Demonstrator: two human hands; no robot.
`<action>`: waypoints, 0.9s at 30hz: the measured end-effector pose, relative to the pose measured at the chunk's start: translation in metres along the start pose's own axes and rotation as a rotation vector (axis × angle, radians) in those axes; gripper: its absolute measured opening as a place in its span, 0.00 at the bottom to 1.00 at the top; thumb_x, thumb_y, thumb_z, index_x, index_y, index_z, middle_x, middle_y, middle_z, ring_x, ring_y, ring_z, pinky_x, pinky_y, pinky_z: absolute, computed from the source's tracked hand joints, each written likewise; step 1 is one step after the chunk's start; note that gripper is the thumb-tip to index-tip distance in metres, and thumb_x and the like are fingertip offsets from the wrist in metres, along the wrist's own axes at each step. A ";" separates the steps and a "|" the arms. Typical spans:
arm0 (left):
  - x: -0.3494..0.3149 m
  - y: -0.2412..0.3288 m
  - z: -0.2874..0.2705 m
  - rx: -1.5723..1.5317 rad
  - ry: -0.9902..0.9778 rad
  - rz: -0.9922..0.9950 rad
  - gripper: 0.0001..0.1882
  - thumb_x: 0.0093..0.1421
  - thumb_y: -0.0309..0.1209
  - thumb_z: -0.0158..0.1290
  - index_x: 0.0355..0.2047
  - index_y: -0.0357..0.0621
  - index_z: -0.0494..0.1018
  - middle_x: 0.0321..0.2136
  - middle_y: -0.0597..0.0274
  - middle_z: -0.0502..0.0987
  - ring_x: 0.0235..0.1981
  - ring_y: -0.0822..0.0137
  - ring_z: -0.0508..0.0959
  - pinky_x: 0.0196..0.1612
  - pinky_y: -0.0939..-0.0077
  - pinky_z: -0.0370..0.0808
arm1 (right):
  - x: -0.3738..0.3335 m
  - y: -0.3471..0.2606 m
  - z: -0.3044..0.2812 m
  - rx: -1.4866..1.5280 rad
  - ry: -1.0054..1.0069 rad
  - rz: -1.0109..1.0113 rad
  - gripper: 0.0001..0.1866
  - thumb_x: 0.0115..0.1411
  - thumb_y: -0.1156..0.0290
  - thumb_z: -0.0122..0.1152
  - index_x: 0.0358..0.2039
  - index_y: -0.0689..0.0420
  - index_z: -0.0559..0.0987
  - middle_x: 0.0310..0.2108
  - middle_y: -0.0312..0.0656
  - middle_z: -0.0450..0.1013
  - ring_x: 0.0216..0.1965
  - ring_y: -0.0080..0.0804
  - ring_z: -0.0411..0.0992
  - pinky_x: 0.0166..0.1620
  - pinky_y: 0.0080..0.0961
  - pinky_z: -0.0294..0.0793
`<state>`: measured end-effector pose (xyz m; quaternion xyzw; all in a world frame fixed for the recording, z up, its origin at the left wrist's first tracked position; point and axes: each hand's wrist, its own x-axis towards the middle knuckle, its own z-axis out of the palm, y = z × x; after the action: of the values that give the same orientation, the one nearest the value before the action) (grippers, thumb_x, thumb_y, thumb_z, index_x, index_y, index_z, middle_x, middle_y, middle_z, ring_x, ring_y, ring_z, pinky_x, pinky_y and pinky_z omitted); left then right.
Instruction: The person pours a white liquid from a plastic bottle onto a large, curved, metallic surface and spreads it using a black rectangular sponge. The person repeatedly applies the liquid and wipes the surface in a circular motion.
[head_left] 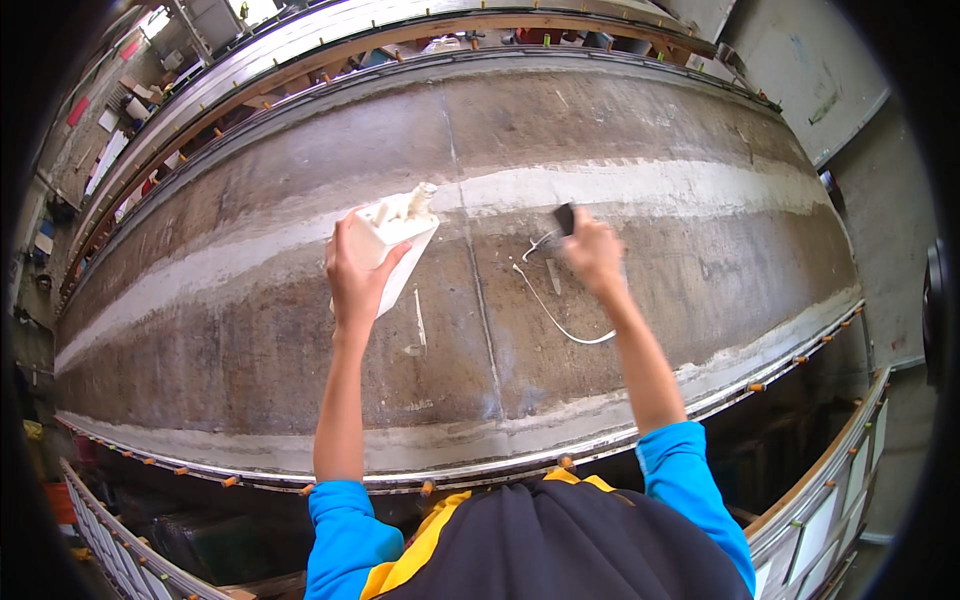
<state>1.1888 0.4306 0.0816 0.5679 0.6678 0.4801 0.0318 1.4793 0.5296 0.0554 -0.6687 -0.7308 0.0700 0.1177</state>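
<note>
My left hand [352,270] is wrapped round a white box-shaped piece [402,245], with the thumb on its near side. The piece is tilted above the table, and several short knobs stand up from its top. To the right, my right hand [596,256] is closed round a small black object [565,218]. Motion smears that hand, so the object's kind cannot be made out. The two hands are apart. Below the right hand, a thin curved white strip [570,336] lies on the brown-grey table [400,370].
A narrow white sliver [420,318] lies on the table near the left hand. A wide pale band [680,188] runs across the surface, and a seam [480,290] crosses it. Beyond the far edge is another long bench [340,55]. Grey panels [820,75] stand at the right.
</note>
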 end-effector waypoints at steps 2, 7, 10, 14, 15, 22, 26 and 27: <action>0.000 -0.006 0.001 -0.078 0.031 -0.030 0.40 0.39 0.45 0.67 0.50 0.49 0.62 0.42 0.51 0.70 0.45 0.56 0.71 0.42 0.61 0.73 | 0.020 0.053 -0.013 -0.077 0.105 0.115 0.11 0.53 0.74 0.48 0.38 0.58 0.71 0.26 0.50 0.76 0.30 0.43 0.77 0.31 0.40 0.75; -0.002 -0.008 0.004 -0.216 0.091 -0.062 0.39 0.40 0.45 0.66 0.50 0.49 0.62 0.43 0.51 0.70 0.46 0.56 0.70 0.44 0.62 0.72 | 0.006 0.006 0.048 -0.346 0.171 -0.016 0.11 0.52 0.77 0.51 0.38 0.61 0.72 0.23 0.43 0.75 0.23 0.36 0.76 0.25 0.32 0.74; -0.002 -0.005 0.010 -0.247 0.027 -0.172 0.36 0.44 0.39 0.65 0.51 0.48 0.60 0.45 0.55 0.70 0.44 0.64 0.73 0.43 0.70 0.75 | -0.038 -0.067 0.078 -0.431 0.227 -0.442 0.13 0.54 0.78 0.51 0.42 0.62 0.72 0.23 0.43 0.75 0.20 0.30 0.74 0.18 0.23 0.71; -0.013 -0.010 0.000 -0.371 0.060 -0.149 0.38 0.41 0.43 0.66 0.50 0.46 0.61 0.44 0.53 0.70 0.44 0.59 0.73 0.45 0.65 0.73 | -0.024 -0.058 0.036 0.095 -0.135 -0.323 0.12 0.52 0.76 0.51 0.39 0.54 0.75 0.21 0.46 0.75 0.22 0.37 0.76 0.25 0.33 0.75; -0.016 -0.003 -0.006 -0.410 0.051 -0.179 0.38 0.41 0.43 0.66 0.50 0.46 0.61 0.44 0.53 0.70 0.44 0.59 0.73 0.45 0.65 0.73 | -0.011 -0.047 0.015 0.043 -0.162 -0.325 0.15 0.56 0.73 0.53 0.45 0.54 0.73 0.26 0.44 0.75 0.18 0.28 0.72 0.18 0.22 0.73; -0.030 -0.004 -0.017 -0.286 0.129 -0.085 0.37 0.42 0.41 0.66 0.50 0.46 0.61 0.44 0.54 0.70 0.46 0.59 0.72 0.47 0.64 0.73 | 0.003 -0.023 0.057 -0.151 0.091 -0.443 0.19 0.49 0.79 0.54 0.40 0.42 0.78 0.24 0.42 0.77 0.26 0.30 0.76 0.28 0.29 0.75; -0.037 -0.010 -0.023 -0.398 0.150 -0.149 0.37 0.42 0.38 0.66 0.50 0.46 0.61 0.45 0.54 0.69 0.47 0.59 0.71 0.48 0.64 0.72 | -0.037 -0.024 0.056 0.153 0.134 -0.881 0.18 0.50 0.77 0.56 0.40 0.42 0.78 0.23 0.35 0.77 0.22 0.23 0.74 0.25 0.24 0.74; -0.039 -0.003 -0.026 -0.429 0.137 -0.202 0.37 0.42 0.38 0.66 0.51 0.46 0.61 0.46 0.54 0.69 0.48 0.59 0.70 0.48 0.64 0.72 | -0.031 -0.027 0.042 0.093 -0.077 -0.791 0.18 0.49 0.77 0.57 0.40 0.42 0.78 0.23 0.35 0.77 0.21 0.25 0.74 0.25 0.25 0.75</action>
<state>1.1850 0.3842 0.0740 0.4444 0.6046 0.6428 0.1541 1.4446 0.4988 0.0195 -0.3265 -0.9318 0.0774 0.1383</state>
